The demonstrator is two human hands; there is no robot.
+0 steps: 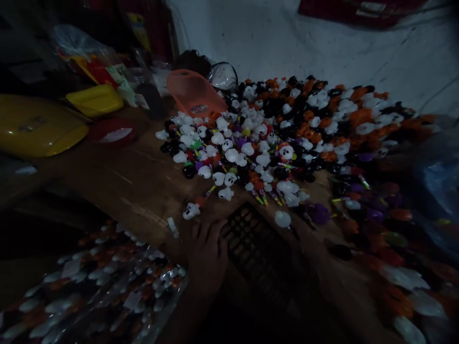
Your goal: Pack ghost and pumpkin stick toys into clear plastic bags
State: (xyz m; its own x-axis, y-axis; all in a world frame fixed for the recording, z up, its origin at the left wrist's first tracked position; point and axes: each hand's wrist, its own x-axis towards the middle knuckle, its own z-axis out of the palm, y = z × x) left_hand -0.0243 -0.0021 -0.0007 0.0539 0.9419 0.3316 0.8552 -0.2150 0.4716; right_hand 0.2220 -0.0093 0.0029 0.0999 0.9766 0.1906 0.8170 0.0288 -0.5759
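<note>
Head view: wooden table (pixel 136 181) heaped with toys (pixel 287 134), white wall (pixel 287 38) behind.

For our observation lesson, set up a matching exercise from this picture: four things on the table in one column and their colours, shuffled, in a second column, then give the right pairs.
Things:
1. scoop basket behind the toy pile
2. lidded container at far left
3. ghost toy nearest the left hand
4. grid tray beside that hand

Colours:
A. white
B. black
C. orange-pink
D. yellow

Pairs: 1-C, 2-D, 3-A, 4-B
</note>
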